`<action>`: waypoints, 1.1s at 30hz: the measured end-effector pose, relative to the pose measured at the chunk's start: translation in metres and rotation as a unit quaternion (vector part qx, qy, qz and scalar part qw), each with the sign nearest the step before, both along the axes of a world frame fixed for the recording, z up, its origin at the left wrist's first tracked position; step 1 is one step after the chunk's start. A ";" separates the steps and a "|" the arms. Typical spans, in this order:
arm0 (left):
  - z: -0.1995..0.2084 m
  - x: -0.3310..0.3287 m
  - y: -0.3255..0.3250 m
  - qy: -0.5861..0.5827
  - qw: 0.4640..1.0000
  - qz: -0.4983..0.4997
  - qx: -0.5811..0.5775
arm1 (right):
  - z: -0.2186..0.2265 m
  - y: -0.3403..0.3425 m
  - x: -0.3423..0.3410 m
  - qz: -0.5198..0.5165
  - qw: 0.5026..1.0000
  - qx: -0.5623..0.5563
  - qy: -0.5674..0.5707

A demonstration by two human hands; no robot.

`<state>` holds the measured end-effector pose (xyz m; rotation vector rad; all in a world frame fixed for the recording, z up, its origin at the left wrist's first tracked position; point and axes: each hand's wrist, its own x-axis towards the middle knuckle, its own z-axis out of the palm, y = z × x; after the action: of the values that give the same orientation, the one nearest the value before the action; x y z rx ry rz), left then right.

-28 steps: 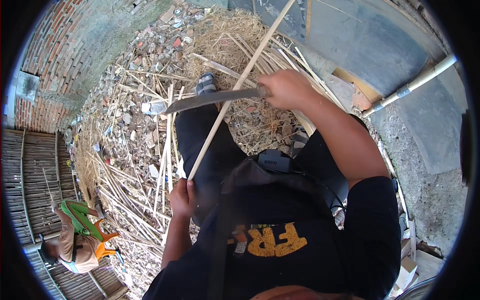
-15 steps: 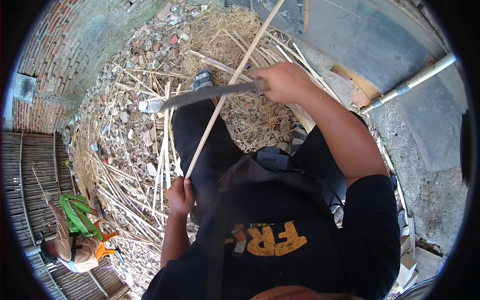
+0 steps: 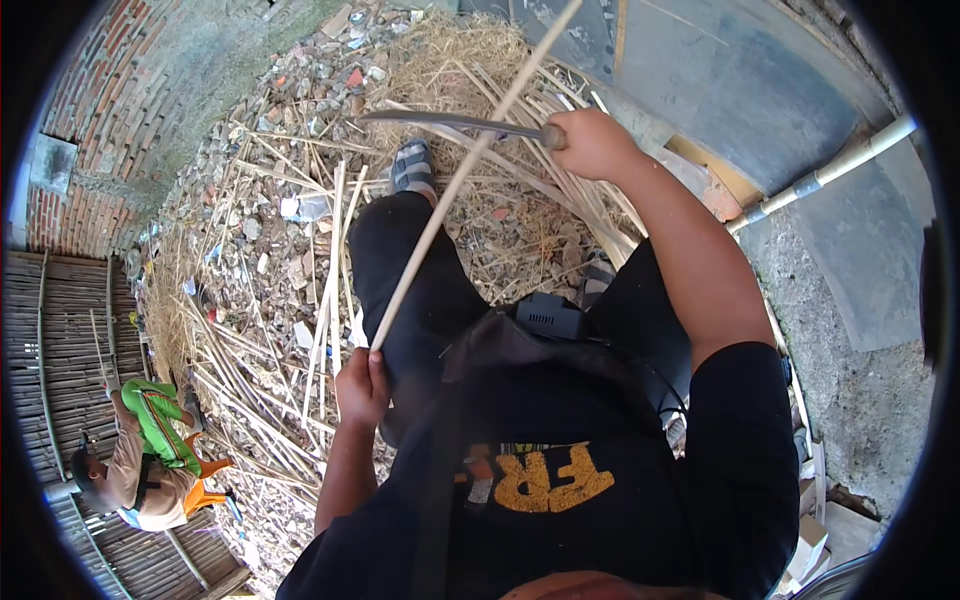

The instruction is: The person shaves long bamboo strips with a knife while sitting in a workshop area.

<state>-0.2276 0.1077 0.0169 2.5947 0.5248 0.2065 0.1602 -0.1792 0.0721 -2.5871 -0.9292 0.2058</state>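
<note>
My left hand (image 3: 362, 388) is closed round the near end of a long pale bamboo strip (image 3: 432, 231). The strip slants up and to the right, across my left thigh and past the top of the view. In my right hand (image 3: 592, 146) is the handle of a machete (image 3: 445, 121), gripped in a fist. Its dark, slightly curved blade points left and crosses the strip far from my left hand. Whether the edge touches the strip I cannot tell.
Loose bamboo strips (image 3: 328, 280) lie on rubble at my left, and more strips (image 3: 590, 200) lie ahead. Dry straw (image 3: 450, 60) covers the far ground. A person in green trousers (image 3: 160, 425) sits on an orange stool (image 3: 205, 490) at far left. A pale pole (image 3: 830, 172) stands right.
My right hand has moved the machete farther along the strip, away from my left hand. My left hand stays in nearly the same place. The strip has shifted slightly to the right.
</note>
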 end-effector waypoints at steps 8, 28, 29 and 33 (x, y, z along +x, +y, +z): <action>0.006 -0.004 0.001 0.006 1.000 -0.008 0.000 | 0.024 0.016 -0.037 0.070 0.996 -0.046 -0.033; 0.012 0.004 0.003 0.021 0.999 -0.024 -0.021 | -0.013 -0.015 0.021 -0.024 0.990 0.134 -0.037; 0.013 0.002 0.003 0.028 0.999 -0.023 -0.020 | -0.008 -0.014 0.013 -0.022 0.992 0.118 -0.022; 0.010 -0.003 0.003 0.018 0.999 -0.019 -0.026 | 0.004 0.008 -0.023 0.060 0.998 0.023 0.000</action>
<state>-0.2306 0.1103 0.0269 2.5594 0.4858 0.1318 0.1370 -0.1716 0.0761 -2.4908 -1.0782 0.2135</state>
